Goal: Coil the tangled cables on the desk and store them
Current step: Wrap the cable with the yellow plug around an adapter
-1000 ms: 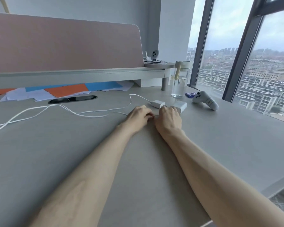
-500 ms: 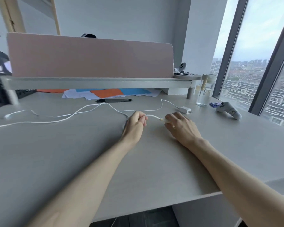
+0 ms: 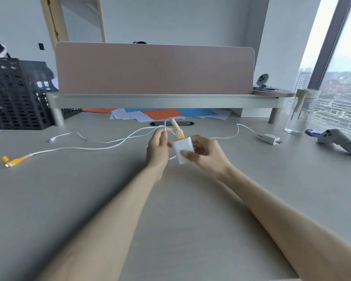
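Note:
My right hand (image 3: 206, 154) grips a white charger block (image 3: 183, 151) lifted above the desk (image 3: 190, 199). A yellow plug (image 3: 178, 132) sticks up from the block's top. My left hand (image 3: 157, 149) pinches the white cable (image 3: 165, 126) just beside that plug. That cable runs left across the desk to yellow-tipped connectors (image 3: 11, 161). A second white cable (image 3: 234, 132) trails right to a small white adapter (image 3: 270, 138) lying on the desk, and its other end (image 3: 52, 139) lies at the left.
A black perforated crate (image 3: 14, 94) stands at the back left. A pink divider (image 3: 154, 67) and raised shelf (image 3: 166, 100) cross the back, with coloured papers (image 3: 162, 114) beneath. At right are a glass jar (image 3: 300, 112) and a white game controller (image 3: 339, 140).
My right hand has picked the white charger block up off the desk. My left hand rose with the cable. The view pulled back and turned left, showing the crate.

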